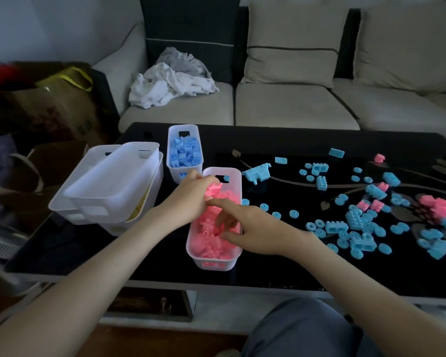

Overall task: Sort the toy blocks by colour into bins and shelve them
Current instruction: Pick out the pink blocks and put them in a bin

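Observation:
A white bin (214, 265) full of pink blocks stands near the table's front edge. My left hand (191, 197) hovers over its far end and grips a clump of pink blocks (213, 189). My right hand (245, 228) reaches into the same bin, index finger stretched toward the clump, other fingers curled among the pink blocks. Behind it a second white bin (184, 130) holds blue blocks. Several loose blue blocks (358, 225) and a few pink blocks (434, 206) lie scattered over the right half of the black table (281, 266).
Stacked empty white bins (108, 184) sit at the table's left, tilted on one another. A beige sofa (294, 104) with crumpled clothes (170, 81) stands behind the table. Bags (49, 104) crowd the floor at left. My knee (307, 328) is below the table edge.

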The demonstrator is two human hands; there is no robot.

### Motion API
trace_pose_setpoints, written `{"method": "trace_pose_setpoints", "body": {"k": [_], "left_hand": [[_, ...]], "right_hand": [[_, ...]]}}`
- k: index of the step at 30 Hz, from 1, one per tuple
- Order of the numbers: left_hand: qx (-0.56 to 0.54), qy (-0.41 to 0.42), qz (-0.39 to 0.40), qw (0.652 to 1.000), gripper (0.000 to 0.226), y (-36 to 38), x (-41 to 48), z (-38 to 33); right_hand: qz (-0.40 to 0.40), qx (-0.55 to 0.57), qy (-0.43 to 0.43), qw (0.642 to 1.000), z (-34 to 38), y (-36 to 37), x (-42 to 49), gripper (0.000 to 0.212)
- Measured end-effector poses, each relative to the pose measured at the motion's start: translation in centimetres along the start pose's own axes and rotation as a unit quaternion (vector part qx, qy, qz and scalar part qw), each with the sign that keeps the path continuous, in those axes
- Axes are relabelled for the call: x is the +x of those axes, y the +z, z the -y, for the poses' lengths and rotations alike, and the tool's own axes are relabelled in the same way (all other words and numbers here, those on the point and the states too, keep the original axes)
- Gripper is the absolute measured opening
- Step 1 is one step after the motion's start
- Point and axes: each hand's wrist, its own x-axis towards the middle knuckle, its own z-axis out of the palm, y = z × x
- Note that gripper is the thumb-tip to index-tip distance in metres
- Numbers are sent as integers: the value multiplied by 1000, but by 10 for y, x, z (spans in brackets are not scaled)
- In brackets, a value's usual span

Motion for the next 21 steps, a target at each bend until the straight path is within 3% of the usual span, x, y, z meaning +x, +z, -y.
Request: {"method": "trace_pose_setpoints", "body": {"k": [3, 7, 10, 13, 16, 21], "left_hand": [[-39, 19, -16, 999, 51, 5, 1, 2], [-175, 0, -43, 984, 48, 4, -2, 6], [-154, 20, -29, 987, 43, -1, -2, 1], [-121, 80, -79, 986, 42, 1, 4, -16], [-106, 123, -107, 981, 44, 12, 18, -44], [-82, 188, -51, 977, 43, 35, 45, -105]], "right_hand": [[-7, 18, -8, 1000, -2, -2, -1, 58], [18, -26, -19, 999, -3, -8, -3, 23], [14, -58, -37, 998, -3, -9, -4, 21], [-32, 19, -23, 999, -3, -23, -8, 32], [-102, 56, 44, 992, -12, -47, -19, 39], [-180, -55, 202, 961, -75, -91, -62, 39]]}}
